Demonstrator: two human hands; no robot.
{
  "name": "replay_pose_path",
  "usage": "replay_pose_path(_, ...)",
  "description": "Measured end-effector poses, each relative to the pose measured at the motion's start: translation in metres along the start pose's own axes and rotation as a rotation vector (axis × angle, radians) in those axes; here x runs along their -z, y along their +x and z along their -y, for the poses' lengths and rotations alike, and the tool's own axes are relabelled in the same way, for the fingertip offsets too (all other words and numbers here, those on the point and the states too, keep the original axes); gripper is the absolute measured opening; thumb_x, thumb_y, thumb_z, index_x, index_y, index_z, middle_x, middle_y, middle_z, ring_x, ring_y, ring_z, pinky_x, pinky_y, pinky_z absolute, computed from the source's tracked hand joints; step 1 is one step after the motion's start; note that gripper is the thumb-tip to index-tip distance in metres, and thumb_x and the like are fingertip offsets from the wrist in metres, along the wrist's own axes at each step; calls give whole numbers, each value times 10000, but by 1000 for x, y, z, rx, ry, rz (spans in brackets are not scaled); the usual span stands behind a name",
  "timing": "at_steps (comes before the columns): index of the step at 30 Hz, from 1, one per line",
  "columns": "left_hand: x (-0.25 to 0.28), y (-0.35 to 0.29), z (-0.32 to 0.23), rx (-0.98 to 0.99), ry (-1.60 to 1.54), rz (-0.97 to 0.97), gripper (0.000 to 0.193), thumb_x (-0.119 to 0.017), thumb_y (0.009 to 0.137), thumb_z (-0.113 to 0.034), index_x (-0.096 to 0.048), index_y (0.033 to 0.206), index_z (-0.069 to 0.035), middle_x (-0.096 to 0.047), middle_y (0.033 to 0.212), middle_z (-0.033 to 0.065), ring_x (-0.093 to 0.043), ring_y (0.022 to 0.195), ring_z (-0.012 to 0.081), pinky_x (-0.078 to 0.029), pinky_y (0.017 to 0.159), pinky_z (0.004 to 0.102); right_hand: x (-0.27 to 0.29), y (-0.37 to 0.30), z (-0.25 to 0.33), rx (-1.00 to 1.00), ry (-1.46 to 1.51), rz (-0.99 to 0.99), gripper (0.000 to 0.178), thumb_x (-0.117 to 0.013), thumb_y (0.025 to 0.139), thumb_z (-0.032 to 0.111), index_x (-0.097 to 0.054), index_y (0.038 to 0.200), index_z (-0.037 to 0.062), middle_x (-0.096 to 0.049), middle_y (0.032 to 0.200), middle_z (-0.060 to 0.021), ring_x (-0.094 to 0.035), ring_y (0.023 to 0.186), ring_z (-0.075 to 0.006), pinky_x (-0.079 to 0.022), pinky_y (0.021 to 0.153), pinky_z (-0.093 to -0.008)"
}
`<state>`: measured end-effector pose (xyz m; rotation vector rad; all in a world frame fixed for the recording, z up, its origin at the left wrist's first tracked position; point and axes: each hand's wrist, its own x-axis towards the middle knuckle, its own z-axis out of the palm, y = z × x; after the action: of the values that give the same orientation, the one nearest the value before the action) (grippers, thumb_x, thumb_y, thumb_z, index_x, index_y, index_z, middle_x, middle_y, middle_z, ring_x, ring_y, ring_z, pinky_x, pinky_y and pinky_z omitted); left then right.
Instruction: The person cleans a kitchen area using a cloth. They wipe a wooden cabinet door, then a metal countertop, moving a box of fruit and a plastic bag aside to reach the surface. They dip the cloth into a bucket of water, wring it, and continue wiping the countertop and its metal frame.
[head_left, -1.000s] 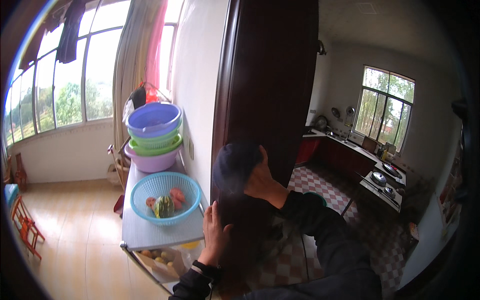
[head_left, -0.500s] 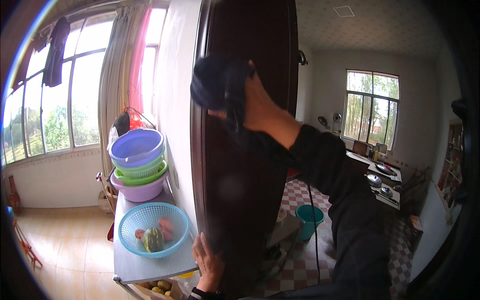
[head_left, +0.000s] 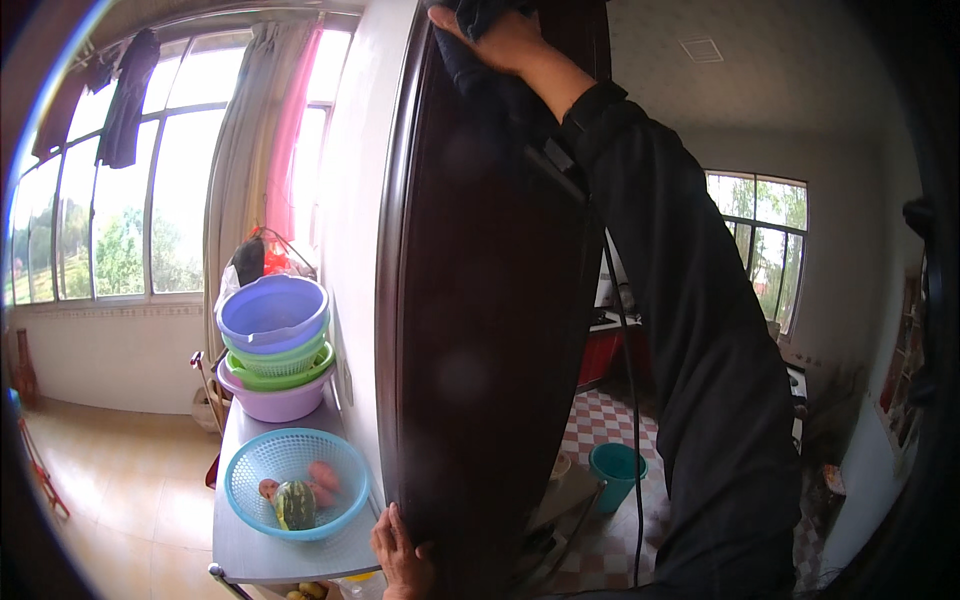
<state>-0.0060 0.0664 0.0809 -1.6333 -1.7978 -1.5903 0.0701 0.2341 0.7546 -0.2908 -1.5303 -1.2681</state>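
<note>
Before me stands a dark brown door [head_left: 470, 350], swung open beside a white wall. My right hand [head_left: 508, 42] is raised high, at the door's upper part, closed on a dark cloth [head_left: 468, 72]. Part of the cloth hangs below the hand over the dark panel. Low down, my left hand [head_left: 403, 562] rests at the door's edge by the table corner, its fingers stretched out and holding nothing.
A metal table [head_left: 240, 555] on the left bears a blue colander [head_left: 355, 515] with a striped squash [head_left: 296, 506] and reddish roots, plus stacked basins [head_left: 275, 402]. Beyond the doorway are a teal bucket [head_left: 618, 475], a hanging black cable [head_left: 634, 420] and a checkered floor.
My right hand has moved up the door with the cloth, and the arm is stretched higher. My left hand stays low at the door's edge. The view has shifted slightly.
</note>
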Motion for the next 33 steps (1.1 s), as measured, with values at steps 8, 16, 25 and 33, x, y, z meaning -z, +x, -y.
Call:
replay_pose_path(8,12,-2,-7,39,20,65,680,-571,843,-125,-335,1472,-21,-424,1387,288,-401,1258,478,-337,1046,537,19,48,-34,-79,-57,26,601,-414,957,502,-464,1384,81,-485,1415,-145,-401,1345,-324,-270,1108,-513)
replay_pose_path(16,11,5,-6,-62,131,-42,722,-660,746,-131,-409,1405,23,-505,1278,243,-502,1149,408,-402,964,493,29,47,-64,-49,-114,14,537,-442,951,466,-537,1313,81,-554,1352,-113,-464,1287,-340,-332,1079,-457)
replay_pose_path(25,10,5,-3,-40,73,-12,839,-731,658,-76,-382,1412,42,-491,1305,222,-475,1178,409,-368,988,495,25,-36,-76,-382,146,-97,614,-475,934,507,-533,1309,25,-554,1343,-166,-485,1271,-356,-339,1085,-433)
replay_pose_path(33,7,7,6,-99,85,-14,732,-624,854,-325,-358,1444,17,-477,1311,214,-476,1148,391,-360,989,486,27,-113,-38,-674,286,-79,695,-508,917,544,-517,1322,-20,-540,1352,-214,-493,1273,-359,-340,1097,-418)
